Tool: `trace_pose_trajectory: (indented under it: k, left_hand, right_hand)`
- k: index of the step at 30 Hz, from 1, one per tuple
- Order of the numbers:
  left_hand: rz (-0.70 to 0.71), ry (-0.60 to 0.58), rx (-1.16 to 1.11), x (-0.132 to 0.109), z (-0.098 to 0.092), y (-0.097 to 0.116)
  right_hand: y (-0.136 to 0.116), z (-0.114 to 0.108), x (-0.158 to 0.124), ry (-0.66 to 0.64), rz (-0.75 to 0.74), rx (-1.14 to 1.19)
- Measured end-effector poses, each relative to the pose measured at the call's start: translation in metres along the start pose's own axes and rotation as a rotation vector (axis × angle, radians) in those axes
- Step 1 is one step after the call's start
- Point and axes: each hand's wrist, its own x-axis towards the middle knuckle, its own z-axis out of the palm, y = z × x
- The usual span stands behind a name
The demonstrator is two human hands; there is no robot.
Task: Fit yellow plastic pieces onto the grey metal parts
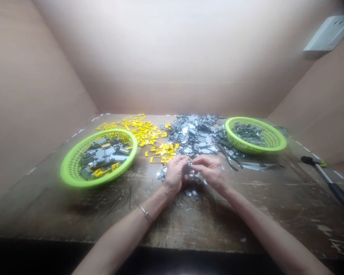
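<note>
Over the middle of the worn wooden table, my left hand [174, 173] pinches a small grey metal part [189, 164]. My right hand [212, 172] meets it there, its thumb and forefinger closed on the same part. Fingers cover much of the piece, so its shape is unclear. Behind the hands lies a heap of grey metal parts [195, 133]. Yellow frames [143, 131] are spread to the left of that heap. A few small metal pieces [192, 194] rest on the table just below my hands.
A green basket [70, 177] at the left holds grey and yellow parts; another green basket [279, 147] at the back right holds thin metal pieces. Pliers [231, 160] lie right of the hands. Thin wires [114, 198] and a black-handled tool [339, 194] lie on the table [212, 229].
</note>
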Motion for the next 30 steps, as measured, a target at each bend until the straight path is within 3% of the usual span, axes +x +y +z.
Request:
trace_pose_trajectory:
  k: [4,11,18,24,27,30]
  left_hand:
    - [-0.106,-0.098,0.038,0.000,-0.003,-0.001]
    - [-0.105,-0.156,0.113,-0.003,-0.001,-0.002]
    - [-0.137,-0.027,0.180,0.000,0.000,-0.004]
    - [-0.128,0.004,0.142,0.001,-0.002,-0.009]
    - [-0.129,-0.001,0.105,0.001,-0.002,-0.007]
    - [-0.079,0.006,0.026,0.003,-0.002,-0.001]
  right_hand:
    - [0.003,-0.003,0.004,0.079,0.026,-0.011]
    - [0.008,-0.011,0.005,-0.003,-0.264,-0.298]
    - [0.009,-0.007,0.002,-0.127,-0.446,-0.423]
    - [0.021,0.005,-0.005,-0.191,-0.674,-0.713]
    - [0.022,0.008,-0.004,-0.194,-0.681,-0.724]
    - [0.015,0.007,-0.002,-0.067,-0.560,-0.591]
